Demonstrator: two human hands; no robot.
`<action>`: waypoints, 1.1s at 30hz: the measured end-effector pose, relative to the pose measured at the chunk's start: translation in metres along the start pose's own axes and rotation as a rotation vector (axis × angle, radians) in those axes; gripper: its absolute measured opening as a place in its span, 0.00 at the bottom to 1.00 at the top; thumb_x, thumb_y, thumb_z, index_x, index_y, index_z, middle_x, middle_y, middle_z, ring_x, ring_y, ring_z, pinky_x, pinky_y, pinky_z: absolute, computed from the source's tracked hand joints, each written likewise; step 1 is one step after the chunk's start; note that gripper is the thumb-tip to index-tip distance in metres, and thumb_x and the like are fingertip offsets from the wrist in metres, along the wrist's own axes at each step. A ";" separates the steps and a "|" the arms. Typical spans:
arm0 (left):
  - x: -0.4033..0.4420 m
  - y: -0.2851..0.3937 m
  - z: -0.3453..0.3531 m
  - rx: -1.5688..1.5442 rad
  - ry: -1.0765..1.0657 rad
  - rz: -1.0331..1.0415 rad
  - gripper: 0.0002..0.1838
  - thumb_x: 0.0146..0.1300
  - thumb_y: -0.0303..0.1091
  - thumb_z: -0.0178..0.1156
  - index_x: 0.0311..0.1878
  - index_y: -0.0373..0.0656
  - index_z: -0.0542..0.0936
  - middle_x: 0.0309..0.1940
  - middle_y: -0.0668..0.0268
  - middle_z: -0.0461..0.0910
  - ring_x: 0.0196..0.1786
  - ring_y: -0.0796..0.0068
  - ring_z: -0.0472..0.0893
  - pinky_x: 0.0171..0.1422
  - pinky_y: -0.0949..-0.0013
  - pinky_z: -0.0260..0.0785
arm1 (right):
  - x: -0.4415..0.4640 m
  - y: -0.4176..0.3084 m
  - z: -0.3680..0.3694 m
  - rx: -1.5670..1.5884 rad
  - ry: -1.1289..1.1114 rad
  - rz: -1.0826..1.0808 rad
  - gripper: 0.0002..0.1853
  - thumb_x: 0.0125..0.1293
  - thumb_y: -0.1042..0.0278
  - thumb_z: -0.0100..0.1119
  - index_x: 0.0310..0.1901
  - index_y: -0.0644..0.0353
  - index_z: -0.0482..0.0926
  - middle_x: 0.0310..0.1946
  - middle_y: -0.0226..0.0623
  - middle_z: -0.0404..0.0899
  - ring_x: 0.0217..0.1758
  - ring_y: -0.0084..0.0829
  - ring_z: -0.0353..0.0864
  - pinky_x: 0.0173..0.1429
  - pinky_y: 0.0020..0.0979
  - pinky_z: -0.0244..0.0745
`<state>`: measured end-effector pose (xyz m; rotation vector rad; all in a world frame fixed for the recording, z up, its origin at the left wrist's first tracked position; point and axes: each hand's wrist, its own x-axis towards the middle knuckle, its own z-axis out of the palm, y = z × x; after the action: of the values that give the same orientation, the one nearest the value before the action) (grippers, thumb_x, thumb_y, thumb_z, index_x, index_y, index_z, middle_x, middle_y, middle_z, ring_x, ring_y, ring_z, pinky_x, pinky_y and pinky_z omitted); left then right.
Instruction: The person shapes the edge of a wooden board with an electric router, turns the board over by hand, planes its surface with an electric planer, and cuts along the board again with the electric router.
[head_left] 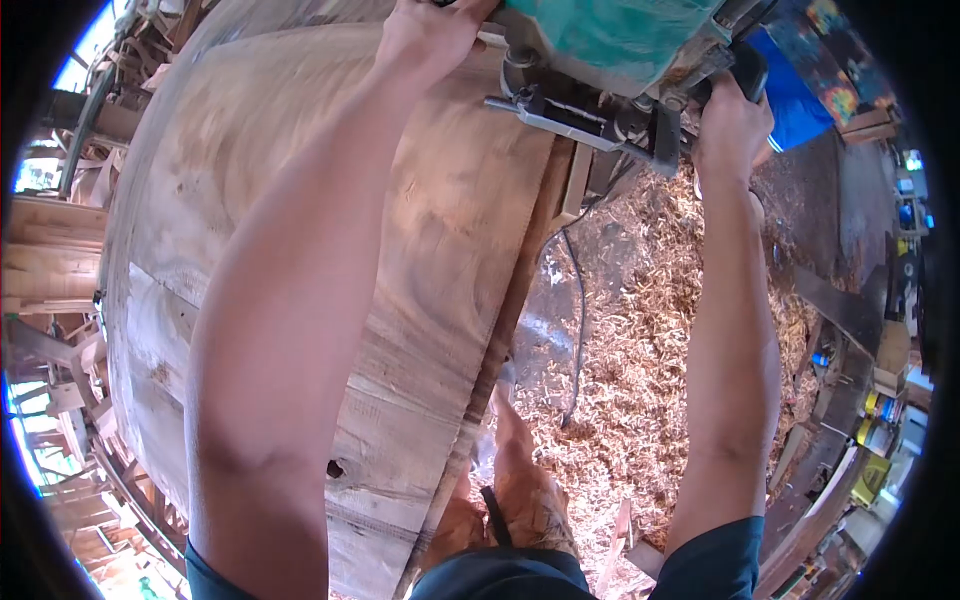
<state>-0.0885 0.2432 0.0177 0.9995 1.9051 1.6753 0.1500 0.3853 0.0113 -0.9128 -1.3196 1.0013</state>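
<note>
A large teal power tool (610, 40) with a metal frame along its near side sits at the far end of a broad wooden slab (430, 260). Part of it is cut off by the top edge, and its exact kind cannot be made out. My left hand (435, 35) is closed on a dark grip at the tool's left, above the slab. On the other side, my right hand (735, 125) wraps round a black handle (750, 70), out past the slab's right edge. The slab has swirling grain and a dark knot hole (335, 468) near me.
Curly wood shavings (640, 310) cover the floor right of the slab. A black cable (580, 310) hangs there. My legs (520, 490) are close to the slab's edge. Stacked timber (50, 250) stands at the left; boards and containers (880, 420) line the right. Something blue (795, 95) lies beyond my right hand.
</note>
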 end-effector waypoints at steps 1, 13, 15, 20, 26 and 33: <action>0.002 0.002 0.001 0.069 0.022 0.010 0.18 0.71 0.43 0.58 0.43 0.36 0.86 0.28 0.63 0.83 0.30 0.76 0.81 0.34 0.64 0.72 | 0.004 0.002 0.002 0.018 -0.010 -0.018 0.11 0.59 0.68 0.63 0.39 0.67 0.80 0.30 0.36 0.81 0.26 0.28 0.80 0.29 0.32 0.78; -0.003 0.021 0.008 0.407 0.118 -0.185 0.33 0.62 0.66 0.58 0.39 0.38 0.85 0.29 0.56 0.86 0.41 0.65 0.85 0.53 0.62 0.73 | 0.043 0.021 0.007 -0.039 -0.090 -0.042 0.13 0.58 0.69 0.65 0.42 0.68 0.79 0.28 0.37 0.78 0.22 0.29 0.78 0.25 0.31 0.77; 0.002 0.020 0.009 0.400 0.138 -0.225 0.35 0.61 0.67 0.58 0.38 0.37 0.85 0.29 0.55 0.86 0.41 0.65 0.85 0.54 0.61 0.72 | 0.045 0.020 0.012 -0.026 -0.073 -0.009 0.14 0.58 0.70 0.65 0.43 0.67 0.78 0.27 0.36 0.77 0.22 0.28 0.77 0.25 0.31 0.76; 0.009 0.025 0.013 0.422 0.136 -0.204 0.36 0.61 0.67 0.58 0.36 0.34 0.84 0.27 0.55 0.85 0.39 0.66 0.85 0.52 0.63 0.73 | 0.047 0.023 0.014 0.019 -0.023 0.038 0.13 0.58 0.69 0.65 0.44 0.66 0.79 0.27 0.33 0.76 0.22 0.26 0.76 0.26 0.31 0.76; 0.018 0.014 0.005 0.380 0.115 -0.214 0.37 0.58 0.67 0.61 0.41 0.33 0.84 0.36 0.50 0.86 0.48 0.56 0.85 0.58 0.58 0.73 | 0.046 0.018 0.016 -0.071 -0.028 0.002 0.10 0.59 0.68 0.64 0.37 0.66 0.79 0.24 0.31 0.75 0.22 0.25 0.75 0.26 0.30 0.73; 0.017 0.007 0.015 0.380 0.236 -0.109 0.34 0.61 0.64 0.61 0.34 0.33 0.84 0.21 0.60 0.81 0.30 0.69 0.84 0.41 0.64 0.74 | 0.039 0.009 0.014 -0.057 -0.055 0.027 0.09 0.59 0.68 0.64 0.36 0.66 0.79 0.25 0.34 0.77 0.24 0.26 0.77 0.27 0.31 0.73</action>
<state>-0.0879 0.2661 0.0239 0.8374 2.4517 1.4539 0.1349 0.4249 0.0166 -0.9540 -1.3908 1.0200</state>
